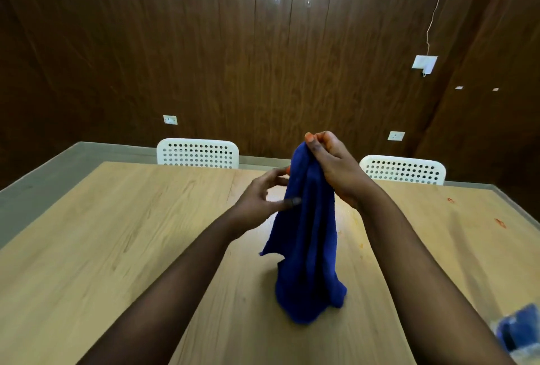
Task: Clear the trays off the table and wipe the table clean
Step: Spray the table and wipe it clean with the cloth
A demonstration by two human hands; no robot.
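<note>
So the right hand (pixel 330 166) pinches the top of a blue cloth (pixel 306 236), fingers curled tight, and it hangs down over the wooden table (pixel 140 218). The left hand (pixel 263 198) sits beside it, fingers loosely curled, fingertips touching the cloth's edge. A few reddish smears (pixel 500 223) sit toward the table's right side.

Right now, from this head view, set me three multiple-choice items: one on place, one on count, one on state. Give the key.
1. Where are the red stains?
A. table's right side
B. table's left side
C. on a chair

2. How many white chairs stand behind the table?
A. one
B. two
C. four

3. How is the blue cloth?
A. folded flat
B. hanging from the right hand, bottom on the table
C. draped over a chair

Key: A, red marks lie right; B, two perforated backs show; B, the fingers pinch its top while the left hand touches its side.
</note>
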